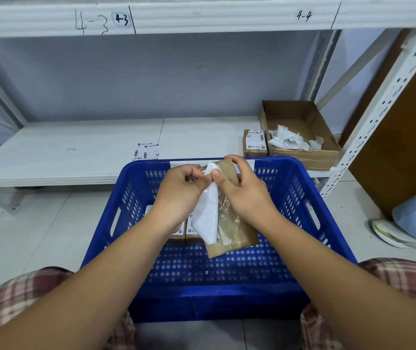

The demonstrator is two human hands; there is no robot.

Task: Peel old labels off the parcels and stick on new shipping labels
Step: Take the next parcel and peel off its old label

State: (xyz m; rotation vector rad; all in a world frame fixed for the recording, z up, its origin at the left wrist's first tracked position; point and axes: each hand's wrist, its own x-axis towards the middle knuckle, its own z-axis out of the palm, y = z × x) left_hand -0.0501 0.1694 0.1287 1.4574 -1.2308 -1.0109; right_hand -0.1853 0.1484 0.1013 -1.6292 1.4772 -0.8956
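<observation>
At frame centre, above the blue crate (227,286), the right hand (244,190) grips the brown parcel (237,231) by its upper end. The left hand (179,190) pinches the white old label (205,218), which is lifted along the parcel's long axis and seemingly clings only at the lower end.

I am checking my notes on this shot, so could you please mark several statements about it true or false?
1. The left hand pinches the white label, which is partly peeled off the brown parcel. True.
2. The right hand is empty. False: it grips the brown parcel.
3. The cardboard box on the shelf holds crumpled paper scraps. True.
4. The crate is red. False: it is blue.
</observation>
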